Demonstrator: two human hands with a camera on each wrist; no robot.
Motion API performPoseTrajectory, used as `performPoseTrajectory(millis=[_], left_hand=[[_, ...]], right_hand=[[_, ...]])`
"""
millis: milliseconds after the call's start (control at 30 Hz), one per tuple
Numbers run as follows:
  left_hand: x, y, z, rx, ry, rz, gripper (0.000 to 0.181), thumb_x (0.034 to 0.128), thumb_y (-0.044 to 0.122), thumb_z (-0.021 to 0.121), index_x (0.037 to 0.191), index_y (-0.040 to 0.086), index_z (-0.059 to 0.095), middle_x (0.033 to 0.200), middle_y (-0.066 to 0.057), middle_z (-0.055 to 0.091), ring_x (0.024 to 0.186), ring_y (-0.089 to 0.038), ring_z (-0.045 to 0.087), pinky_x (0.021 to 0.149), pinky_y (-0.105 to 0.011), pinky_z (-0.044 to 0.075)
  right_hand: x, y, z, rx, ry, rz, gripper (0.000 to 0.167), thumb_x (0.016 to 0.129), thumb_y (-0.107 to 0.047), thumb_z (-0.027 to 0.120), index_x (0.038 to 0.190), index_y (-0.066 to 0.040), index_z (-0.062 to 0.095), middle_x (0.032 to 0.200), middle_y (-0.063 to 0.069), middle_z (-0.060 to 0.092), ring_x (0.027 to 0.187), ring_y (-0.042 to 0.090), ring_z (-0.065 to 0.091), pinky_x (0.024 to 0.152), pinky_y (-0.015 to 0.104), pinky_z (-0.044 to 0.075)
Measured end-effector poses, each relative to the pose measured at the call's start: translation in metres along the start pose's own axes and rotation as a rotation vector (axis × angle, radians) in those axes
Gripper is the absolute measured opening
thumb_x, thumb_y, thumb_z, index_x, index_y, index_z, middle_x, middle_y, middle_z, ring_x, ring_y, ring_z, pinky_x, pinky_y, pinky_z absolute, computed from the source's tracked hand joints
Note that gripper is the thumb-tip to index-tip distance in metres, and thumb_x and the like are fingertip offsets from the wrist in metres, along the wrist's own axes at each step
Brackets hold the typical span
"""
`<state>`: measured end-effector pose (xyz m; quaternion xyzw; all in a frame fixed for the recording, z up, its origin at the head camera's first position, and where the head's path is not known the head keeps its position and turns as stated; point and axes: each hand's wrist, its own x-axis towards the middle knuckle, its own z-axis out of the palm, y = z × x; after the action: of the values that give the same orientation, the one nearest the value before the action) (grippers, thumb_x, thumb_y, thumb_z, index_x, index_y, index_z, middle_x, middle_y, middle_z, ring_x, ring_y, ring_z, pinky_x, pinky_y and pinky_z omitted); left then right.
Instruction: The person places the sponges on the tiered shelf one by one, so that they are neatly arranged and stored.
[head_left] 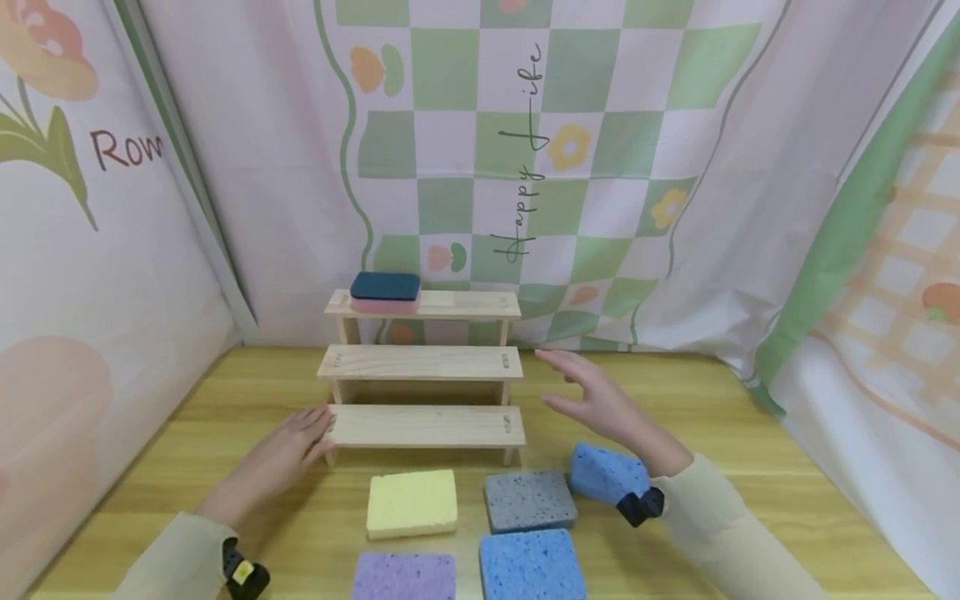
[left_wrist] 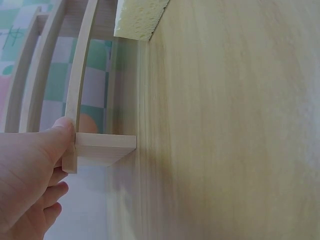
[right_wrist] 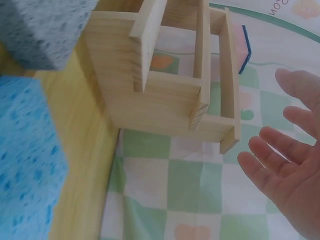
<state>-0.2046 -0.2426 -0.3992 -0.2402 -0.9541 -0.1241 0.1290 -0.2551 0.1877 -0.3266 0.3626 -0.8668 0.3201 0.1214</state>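
My left grip (head_left: 279, 454) pinches the lowest shelf board (head_left: 427, 427), probably steadying it. My right grip (head_left: 598, 402) hangs spread; sponges (head_left: 530, 500) lie near, likely for easy reach.

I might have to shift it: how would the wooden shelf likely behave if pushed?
The wooden shelf is likely stiff, being built of flat boards. It's probably light for its size, given the open gaps in its frame. A quick push might dislodge the pink-and-blue sponge, which seems to rest loose on top.
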Motion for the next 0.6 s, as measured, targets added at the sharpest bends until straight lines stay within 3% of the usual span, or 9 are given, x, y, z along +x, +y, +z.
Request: performPoseTrajectory(millis=[200,600], left_hand=[[0.001,0.000,0.000,0.001,0.000,0.000,0.045,0.0931,0.016,0.055,0.124,-0.015,0.047,0.131,-0.030,0.041,0.121,-0.046,0.038,0.102,-0.054,0.027],[0.000,0.000,0.000,0.002,-0.001,0.008,0.043,0.0936,0.014,0.054,0.124,-0.016,0.047,0.131,-0.031,0.041,0.121,-0.045,0.038,0.103,-0.053,0.027]], right_hand=[[-0.014,0.008,-0.004,-0.020,-0.012,0.006,0.061,0.082,-0.009,0.069,0.137,-0.003,0.041,0.134,0.017,0.045,0.115,0.033,0.047,0.089,0.048,0.046],[-0.043,0.024,-0.013,-0.011,-0.113,0.037,0.061,0.084,-0.021,0.068,0.137,-0.005,0.042,0.137,0.016,0.042,0.118,0.034,0.044,0.090,0.050,0.044]])
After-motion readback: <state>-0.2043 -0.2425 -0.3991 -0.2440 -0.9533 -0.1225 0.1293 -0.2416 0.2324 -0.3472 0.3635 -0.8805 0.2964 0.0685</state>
